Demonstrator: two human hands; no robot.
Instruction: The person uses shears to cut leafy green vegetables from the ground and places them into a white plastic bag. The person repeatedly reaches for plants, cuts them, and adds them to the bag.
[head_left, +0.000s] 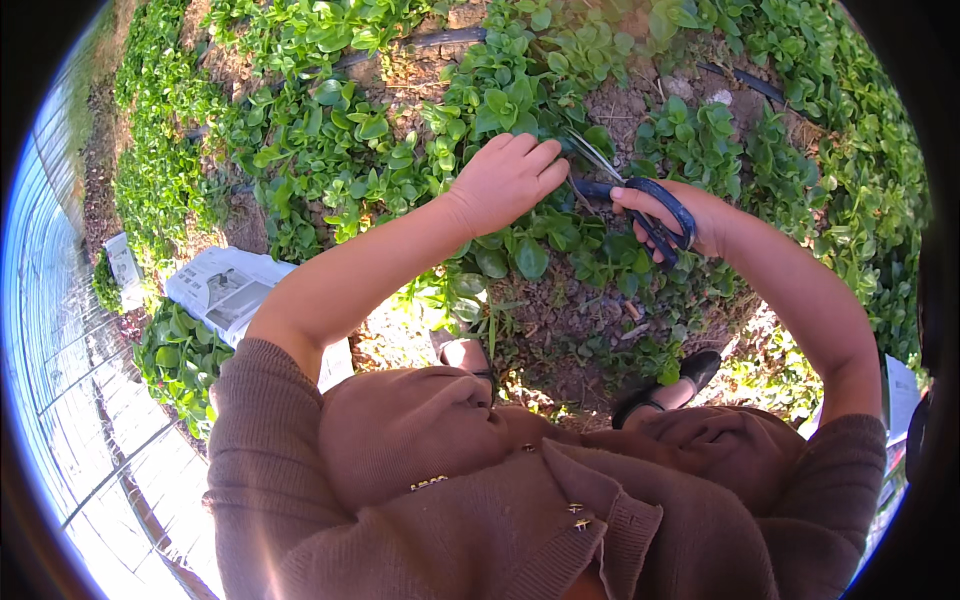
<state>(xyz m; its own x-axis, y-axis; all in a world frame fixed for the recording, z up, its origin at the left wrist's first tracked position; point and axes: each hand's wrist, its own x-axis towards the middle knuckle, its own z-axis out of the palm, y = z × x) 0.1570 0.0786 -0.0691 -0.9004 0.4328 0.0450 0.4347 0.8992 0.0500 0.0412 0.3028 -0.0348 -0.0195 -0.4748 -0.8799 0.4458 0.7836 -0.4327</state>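
My right hand (686, 214) holds a pair of scissors (660, 210) with dark blue handles. Their blades point up and left into the leaves, parted slightly as far as I can tell. Just left of the blade tips, my left hand (514, 180) reaches into the low green leafy plants (510, 105) with its fingers curled down. Leaves and the hand itself hide its fingertips, so whether it grips a stem does not show. More broad leaves (531, 259) lie below both hands.
Black irrigation tubing (450, 36) runs across the soil among the plants. Newspaper sheets (225, 289) lie at the left, beside a heap of leafy cuttings (176, 356). A wire mesh (82, 360) lines the far left. My shoes (697, 367) stand on the ground close to the plants.
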